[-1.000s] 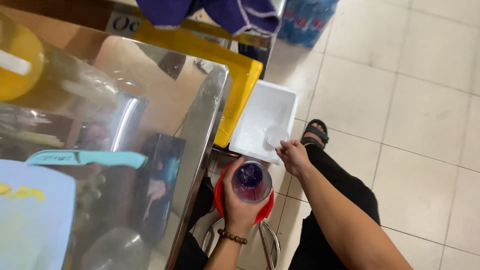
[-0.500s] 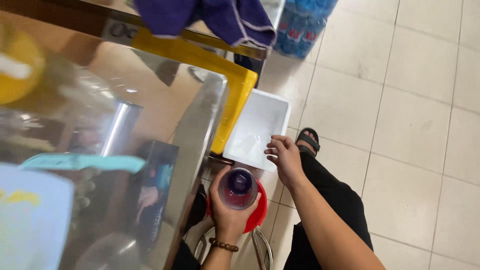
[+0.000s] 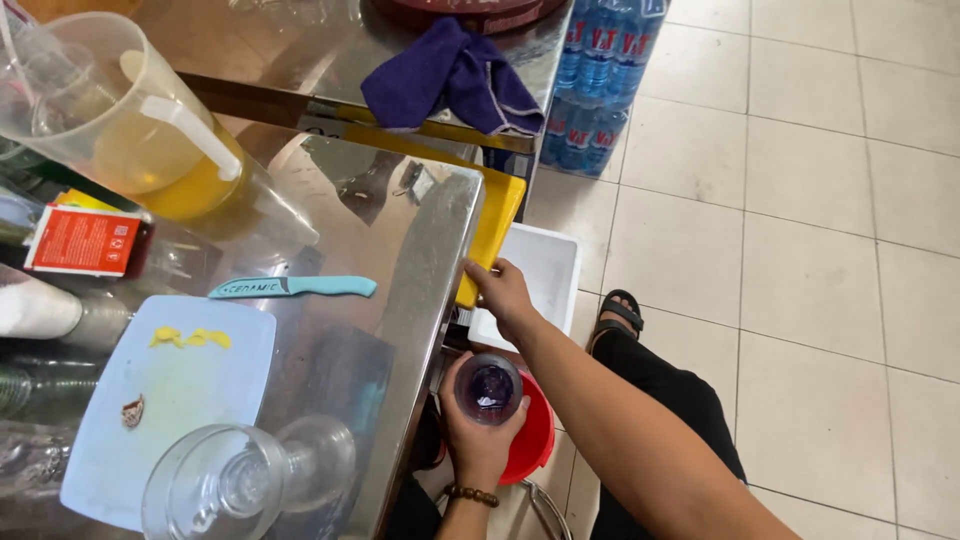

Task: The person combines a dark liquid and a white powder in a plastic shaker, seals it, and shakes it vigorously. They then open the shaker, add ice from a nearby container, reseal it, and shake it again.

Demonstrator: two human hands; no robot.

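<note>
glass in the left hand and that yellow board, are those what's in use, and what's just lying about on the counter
In hand:
- left hand holds a clear glass over a red bucket
- right hand touches the yellow board

Lying about:
- blue knife
- pale blue cutting board
- pitcher
- purple cloth
- stemmed glass

Steel counter (image 3: 420,270) bears knife (image 3: 295,287), board (image 3: 165,400) (pale blue), glass (image 3: 245,480).

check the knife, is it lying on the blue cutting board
No, the knife lies on the steel counter just beyond the board, not on it.
</note>
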